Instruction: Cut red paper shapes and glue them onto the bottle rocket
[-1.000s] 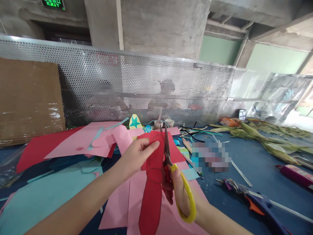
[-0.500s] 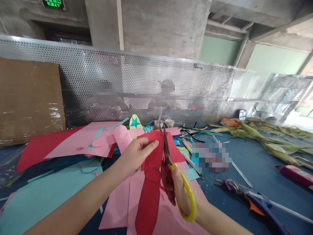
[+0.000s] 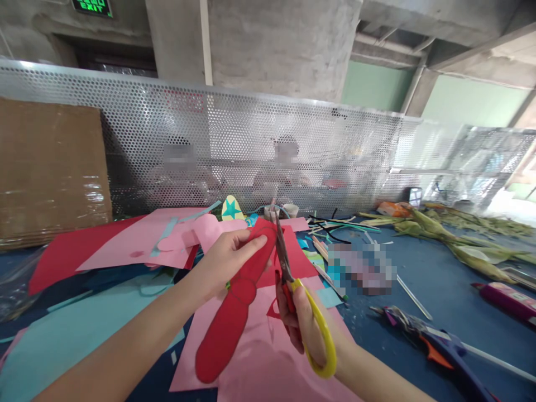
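A long red paper cutout (image 3: pixel 228 329) with dark drawn outlines is pinched near its upper end by my left hand (image 3: pixel 232 251). Its lower end hangs toward the left, over pink paper sheets (image 3: pixel 272 363). My right hand (image 3: pixel 299 318) is wrapped round the yellow-handled scissors (image 3: pixel 320 340). The dark blades point up and away from me, at the right edge of the cutout's upper end. A red sheet (image 3: pixel 295 257) lies behind the blades. A loose red scrap (image 3: pixel 274 309) sits beside my right fingers.
Pink and red sheets (image 3: pixel 138 240) and light-blue paper (image 3: pixel 92 329) lie to the left. On the right are a blue glue gun (image 3: pixel 448 346), a purple bottle (image 3: pixel 506 301) and corn husks (image 3: pixel 456 245). Small white cups (image 3: pixel 290 210) stand before the perforated screen (image 3: pixel 243 145).
The red cutout has turned, so its lower end has swung to the left. My left hand has shifted slightly left. The scissors stay at the cutout's upper right edge.
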`<state>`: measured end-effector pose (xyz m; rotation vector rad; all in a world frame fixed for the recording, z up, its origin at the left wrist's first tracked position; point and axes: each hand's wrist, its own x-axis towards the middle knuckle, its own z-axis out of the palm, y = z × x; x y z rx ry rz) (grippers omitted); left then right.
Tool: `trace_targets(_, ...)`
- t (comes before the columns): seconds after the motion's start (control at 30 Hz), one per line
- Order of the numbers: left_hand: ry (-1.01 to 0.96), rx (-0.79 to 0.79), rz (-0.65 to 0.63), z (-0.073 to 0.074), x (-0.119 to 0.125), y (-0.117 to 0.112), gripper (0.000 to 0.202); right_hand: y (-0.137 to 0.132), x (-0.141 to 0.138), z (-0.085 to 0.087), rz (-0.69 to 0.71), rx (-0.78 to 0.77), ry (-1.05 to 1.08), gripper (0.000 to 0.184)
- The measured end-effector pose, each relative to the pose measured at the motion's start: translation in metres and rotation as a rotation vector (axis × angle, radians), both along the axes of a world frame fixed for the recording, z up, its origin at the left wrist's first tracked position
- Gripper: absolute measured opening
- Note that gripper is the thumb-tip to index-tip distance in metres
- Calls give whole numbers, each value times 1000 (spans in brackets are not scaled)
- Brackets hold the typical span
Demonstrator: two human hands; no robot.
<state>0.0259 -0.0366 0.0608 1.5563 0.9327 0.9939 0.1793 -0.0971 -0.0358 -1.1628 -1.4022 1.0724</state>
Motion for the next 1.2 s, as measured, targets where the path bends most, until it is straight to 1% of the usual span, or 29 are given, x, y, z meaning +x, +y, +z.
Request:
trace_targets(0.1,70,32,-10,8,-5,1,28,1,1,-2,19,10,-16,65)
trace_targets(0.2,108,50,-31,13,-10,5,26,2,1,-5,54,9,-21,63)
trace_targets(0.3,121,35,-56,14,-13,8,26,1,0,-6,61,8,-17,65)
trace_targets(0.43,147,77,-37,13,-14,9,29,1,0,-3,47,5,-8,65)
trace_targets(0.57,177,92,-48,14,-16,10,28,0,-2,-1,47,21,-2,64)
trace_targets(0.7,221,113,-37,16,-18,10,28,0,-3,-4,16,19,13,63)
trace_targets(0.9,203,109,-45,18,-18,9,24,-2,-1,-6,2,-12,43,61)
trace_targets(1.0,186,94,-78,20,-20,9,22,-2,1,-8,30,-60,63,62)
trace_targets(1.07,174,67,-115,22,-22,9,21,-2,0,-9,48,-127,108,62)
trace_targets(1.13,160,-5,-153,24,-25,12,22,-1,-2,-7,74,-215,181,61)
trace_targets(1.2,127,-127,-174,23,-27,15,28,0,-5,-1,108,-306,242,61)
